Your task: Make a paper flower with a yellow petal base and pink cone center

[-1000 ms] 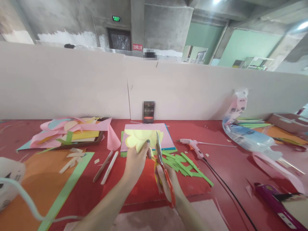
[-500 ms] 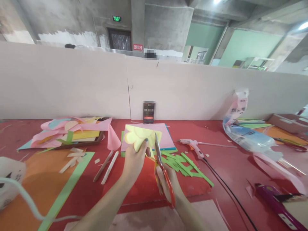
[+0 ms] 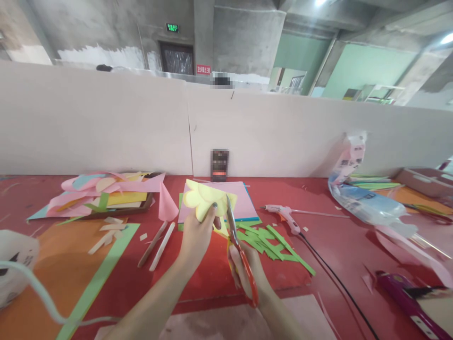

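Observation:
My left hand (image 3: 201, 231) pinches a yellow paper piece (image 3: 200, 197) with a scalloped left edge, thumb on top. My right hand (image 3: 246, 264) is closed around the red-handled scissors (image 3: 243, 257), whose blades point up and lie against the right part of the yellow paper. A narrow yellow flap hangs below the paper, between the hands. Behind them lie pink sheets (image 3: 242, 200) with a blue edge. Green paper strips (image 3: 265, 243) are heaped right of the scissors, on a red sheet (image 3: 283, 278).
Paper scraps (image 3: 120, 198) fill a tray at the left, beside a pink cone (image 3: 167, 205) and two sticks (image 3: 162, 246). A glue gun (image 3: 285, 216) with a black cord, a plastic bag (image 3: 371, 203) and a purple tool (image 3: 406, 297) are at the right. A white partition (image 3: 269, 137) stands behind.
The yellow paper's upper left edge has tilted up slightly, and its right part has shifted a little against the blades. Both hands keep their hold and have barely moved.

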Tool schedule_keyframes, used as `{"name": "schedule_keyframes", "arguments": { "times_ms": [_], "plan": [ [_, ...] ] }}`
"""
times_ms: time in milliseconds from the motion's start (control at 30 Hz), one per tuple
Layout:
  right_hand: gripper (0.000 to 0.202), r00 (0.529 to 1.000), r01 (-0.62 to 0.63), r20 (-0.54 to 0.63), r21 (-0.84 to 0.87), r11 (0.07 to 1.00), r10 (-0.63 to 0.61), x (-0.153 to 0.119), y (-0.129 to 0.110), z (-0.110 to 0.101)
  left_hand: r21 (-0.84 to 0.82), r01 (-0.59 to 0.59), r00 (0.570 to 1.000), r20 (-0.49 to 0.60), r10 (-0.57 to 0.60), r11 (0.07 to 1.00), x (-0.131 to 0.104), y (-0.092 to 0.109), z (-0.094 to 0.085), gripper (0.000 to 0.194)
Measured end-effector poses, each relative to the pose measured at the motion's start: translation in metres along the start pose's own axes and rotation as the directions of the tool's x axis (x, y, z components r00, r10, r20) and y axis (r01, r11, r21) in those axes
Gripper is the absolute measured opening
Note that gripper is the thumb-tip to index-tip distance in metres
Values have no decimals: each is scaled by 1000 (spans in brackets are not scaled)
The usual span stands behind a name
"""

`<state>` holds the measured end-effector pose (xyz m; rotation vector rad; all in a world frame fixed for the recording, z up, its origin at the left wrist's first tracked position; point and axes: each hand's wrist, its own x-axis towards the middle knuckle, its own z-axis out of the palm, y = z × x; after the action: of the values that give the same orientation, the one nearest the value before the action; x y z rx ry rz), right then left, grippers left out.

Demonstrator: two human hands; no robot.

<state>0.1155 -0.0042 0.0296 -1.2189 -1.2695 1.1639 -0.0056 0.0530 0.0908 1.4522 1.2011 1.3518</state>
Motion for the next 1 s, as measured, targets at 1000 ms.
{"name": "schedule_keyframes", "arguments": {
  "times_ms": [1000],
  "plan": [
    [38,992,-55,110,-20,998,56,-2,-10,-1,-57,20,999,-43,-22,998,4,0,-1,30]
  ]
}}
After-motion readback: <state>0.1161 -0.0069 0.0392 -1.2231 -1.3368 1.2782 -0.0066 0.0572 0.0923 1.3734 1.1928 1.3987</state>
